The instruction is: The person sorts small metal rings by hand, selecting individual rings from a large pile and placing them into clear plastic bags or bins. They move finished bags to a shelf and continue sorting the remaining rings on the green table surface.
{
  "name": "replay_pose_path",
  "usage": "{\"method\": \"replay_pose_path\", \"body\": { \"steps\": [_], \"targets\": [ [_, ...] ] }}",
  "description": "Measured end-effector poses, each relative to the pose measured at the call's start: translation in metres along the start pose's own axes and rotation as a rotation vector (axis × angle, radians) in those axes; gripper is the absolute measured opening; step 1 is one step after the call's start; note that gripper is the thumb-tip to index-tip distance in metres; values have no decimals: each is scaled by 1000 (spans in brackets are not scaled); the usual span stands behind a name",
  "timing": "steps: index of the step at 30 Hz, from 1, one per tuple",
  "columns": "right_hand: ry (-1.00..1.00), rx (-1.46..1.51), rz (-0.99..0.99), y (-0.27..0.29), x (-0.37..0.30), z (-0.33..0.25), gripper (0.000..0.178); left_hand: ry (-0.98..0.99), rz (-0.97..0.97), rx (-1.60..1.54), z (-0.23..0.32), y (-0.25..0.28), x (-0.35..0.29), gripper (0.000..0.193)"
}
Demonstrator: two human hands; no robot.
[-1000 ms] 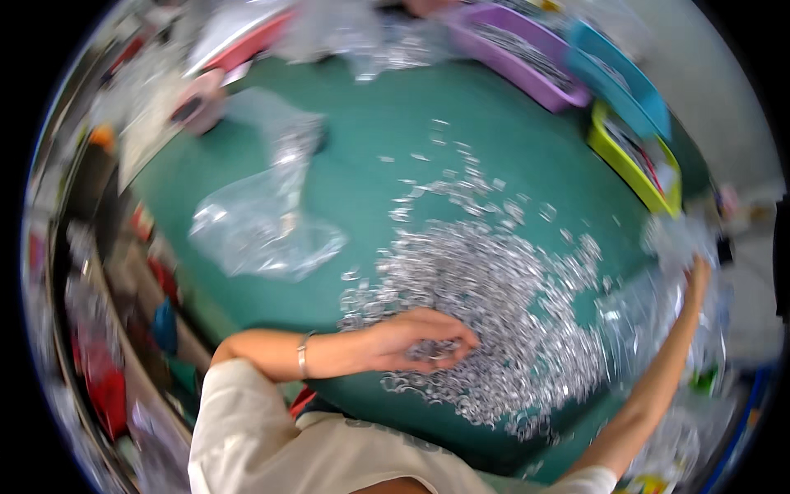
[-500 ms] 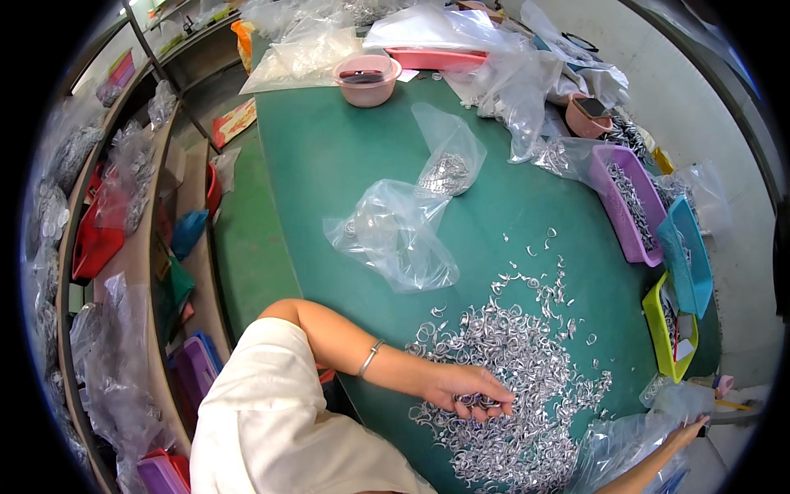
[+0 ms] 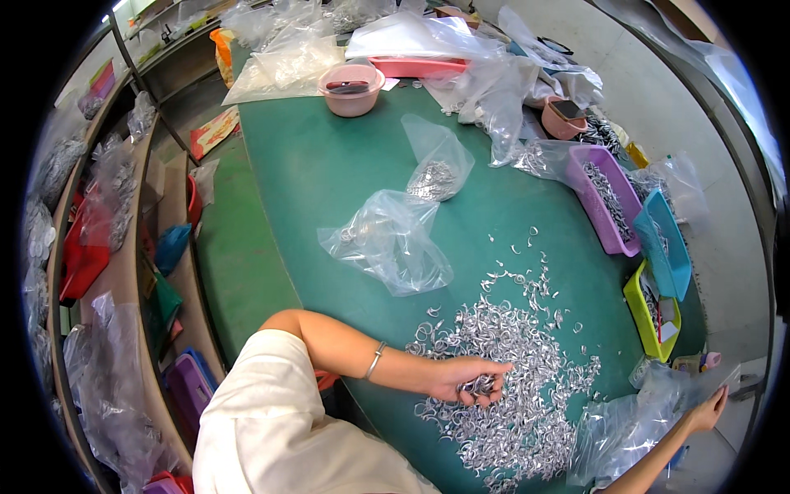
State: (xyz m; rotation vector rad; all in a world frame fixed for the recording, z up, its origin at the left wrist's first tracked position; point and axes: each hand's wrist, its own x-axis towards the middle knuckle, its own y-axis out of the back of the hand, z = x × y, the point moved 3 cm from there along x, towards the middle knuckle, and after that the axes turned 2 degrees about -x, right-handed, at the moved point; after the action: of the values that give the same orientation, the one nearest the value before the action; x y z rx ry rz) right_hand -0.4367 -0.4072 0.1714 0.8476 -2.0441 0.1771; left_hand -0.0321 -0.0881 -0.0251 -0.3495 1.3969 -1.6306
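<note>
My left hand [image 3: 469, 382] is curled around a handful of small silver ring-like pieces, palm side partly showing. It hovers at or just over the left part of a broad pile of the same curved shiny pieces [image 3: 527, 354]; whether it touches the pile I cannot tell. Far to the right, my right hand [image 3: 708, 410] pinches the edge of a clear plastic bag [image 3: 613, 432], whose body spreads on the table beside the pile. Ahead of the pile lie a crumpled clear bag [image 3: 395, 247] and another clear bag holding silver pieces [image 3: 434, 179].
Along the right edge stand a purple basket [image 3: 605, 202], a blue basket [image 3: 665, 247] and a lime-green basket [image 3: 652, 317]. A pink bowl [image 3: 351, 90] with a dark object sits at the far end of the green table [image 3: 304, 173]. Loaded shelves [image 3: 123, 329] line the left.
My right hand has risen and moved outward to the right, drawing the clear bag's edge up. My left hand, still holding pieces, has shifted slightly up and closed more. The view has turned slightly.
</note>
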Motion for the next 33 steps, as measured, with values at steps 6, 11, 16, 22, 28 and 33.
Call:
{"method": "replay_pose_path", "body": {
  "steps": [6, 11, 16, 22, 28, 33],
  "targets": [
    [-62, 392, -134, -11, 9, 2, 31, -29, 7, 119, -1, -2, 0, 30],
    [-180, 476, -240, -22, 0, 11, 36, -55, -48, 142, -3, -1, 2, 27],
    [-205, 504, -253, -29, -13, -2, 37, -36, -53, 164, -3, 0, -1, 29],
    [-157, 320, -83, -19, -7, 32, 34, -7, -54, 151, -1, -1, -4, 29],
    [-44, -76, 223, 6, -4, 62, 31, 36, -20, 137, 3, -6, -5, 28],
    [-161, -22, 376, 9, -10, 60, 24, 50, 21, 122, 5, -3, -2, 25]
  ]
}}
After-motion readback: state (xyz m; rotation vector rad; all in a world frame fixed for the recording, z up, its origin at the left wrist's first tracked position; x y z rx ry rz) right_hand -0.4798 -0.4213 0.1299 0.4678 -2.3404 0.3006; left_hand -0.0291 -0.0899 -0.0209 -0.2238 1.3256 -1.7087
